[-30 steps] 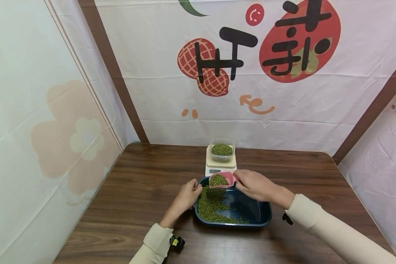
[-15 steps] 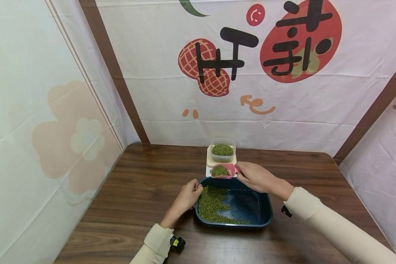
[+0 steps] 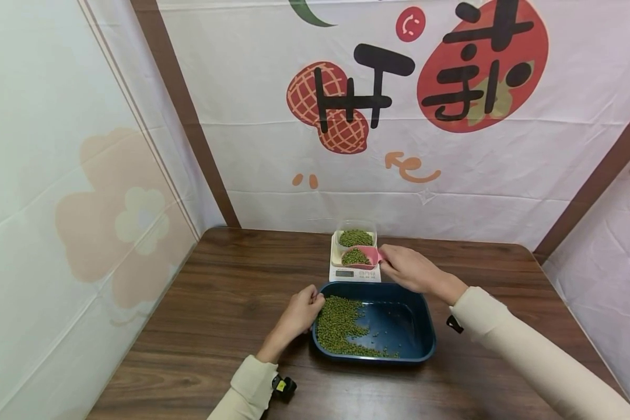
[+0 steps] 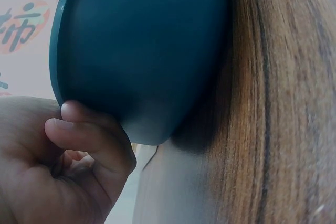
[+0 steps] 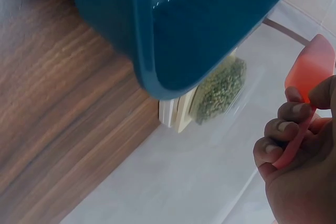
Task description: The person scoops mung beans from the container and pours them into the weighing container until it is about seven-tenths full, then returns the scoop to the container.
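Observation:
My right hand [image 3: 410, 268] grips the handle of a pink scoop [image 3: 371, 255] loaded with green mung beans [image 3: 354, 256]. In the head view the scoop overlaps the front of the scale's platform, just before a clear plastic container [image 3: 356, 238] of the same beans. In the right wrist view the fingers curl around the scoop's handle. My left hand [image 3: 300, 310] pinches the left rim of a dark blue basin [image 3: 399, 353], thumb and fingers at its edge, as the left wrist view shows too. Beans [image 3: 341, 326] cover the basin's left side and trail along its front.
Beneath the clear container stands a white kitchen scale [image 3: 354, 275], its display facing front, right behind the basin. All of it rests on a brown wooden table [image 3: 231, 326]. A printed cloth backdrop [image 3: 252, 146] rises behind the table and at both sides.
My right hand has carried the filled scoop away from above the basin, back over the scale toward the clear container. The left hand keeps its hold on the basin's rim.

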The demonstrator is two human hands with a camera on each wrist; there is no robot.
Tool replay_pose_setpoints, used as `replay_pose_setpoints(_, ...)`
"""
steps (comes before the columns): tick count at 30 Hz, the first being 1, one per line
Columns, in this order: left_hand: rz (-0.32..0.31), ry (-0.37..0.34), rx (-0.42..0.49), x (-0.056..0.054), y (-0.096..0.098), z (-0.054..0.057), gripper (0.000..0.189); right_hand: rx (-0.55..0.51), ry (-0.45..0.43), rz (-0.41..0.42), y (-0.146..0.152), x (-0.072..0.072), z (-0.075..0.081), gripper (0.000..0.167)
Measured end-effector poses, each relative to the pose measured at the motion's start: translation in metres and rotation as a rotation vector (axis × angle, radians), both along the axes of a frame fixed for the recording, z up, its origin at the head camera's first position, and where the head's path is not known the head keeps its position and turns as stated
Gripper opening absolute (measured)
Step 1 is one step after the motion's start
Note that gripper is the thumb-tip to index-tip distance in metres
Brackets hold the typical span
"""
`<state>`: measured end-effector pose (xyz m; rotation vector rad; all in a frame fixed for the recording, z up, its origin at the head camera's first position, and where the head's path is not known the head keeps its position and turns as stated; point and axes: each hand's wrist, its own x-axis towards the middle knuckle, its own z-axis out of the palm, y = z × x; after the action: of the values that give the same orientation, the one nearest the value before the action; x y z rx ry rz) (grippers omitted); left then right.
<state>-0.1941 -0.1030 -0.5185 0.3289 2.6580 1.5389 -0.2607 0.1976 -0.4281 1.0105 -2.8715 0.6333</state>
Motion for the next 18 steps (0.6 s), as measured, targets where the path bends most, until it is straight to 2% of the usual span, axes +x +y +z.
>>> replay_pose_setpoints(3,0.013,-0.025,-0.017,-0.001,0.001,0.0,0.032,0.004,0.01,-0.014,0.003,-0.005,0.0,0.014)
replay_pose_setpoints(4,0.032,-0.062,-0.028,0.002,0.004,0.007,0.031,0.004,0.01,-0.019,0.003,-0.006,0.0,0.013)
replay_pose_setpoints(7,0.044,-0.083,-0.047,0.002,0.004,0.009,0.031,0.007,0.002,-0.036,0.005,-0.01,0.001,0.013)
replay_pose_setpoints(18,0.04,-0.088,-0.051,0.002,0.004,0.009,0.031,0.029,0.025,-0.069,0.011,-0.026,0.002,0.016)
